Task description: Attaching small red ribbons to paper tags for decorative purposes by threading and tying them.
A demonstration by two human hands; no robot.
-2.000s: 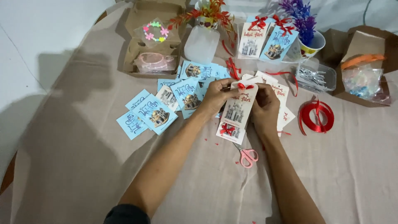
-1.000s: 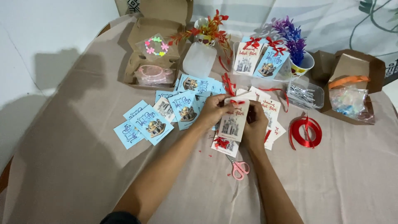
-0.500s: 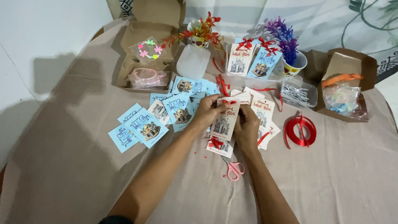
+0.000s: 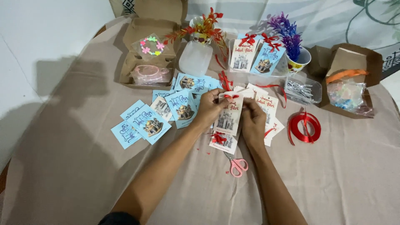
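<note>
Fingers [image 4: 217, 104] of left hand [image 4: 208, 111] and right hand [image 4: 252, 121] clamped on opposite side edges of a cream card [image 4: 229, 116] with red bow [image 4: 230, 96] at its top; card held just above worktop [image 4: 75, 166] centre. Pink scissors [image 4: 237, 166] at 6 o'clock of the hands. Blue cards [image 4: 150, 123] at 9 o'clock. Red ribbon roll [image 4: 305, 127] at 3 o'clock. Open cardboard box [image 4: 148, 62] at 11 o'clock.

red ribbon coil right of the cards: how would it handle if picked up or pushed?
The ribbon coil is probably floppy: its loops lie loose and uneven, with a tail trailing off. It looks light, thin strip with an open middle. Lying flat on the cloth, it likely won't roll; a push would sooner deform or unwind it.
</note>
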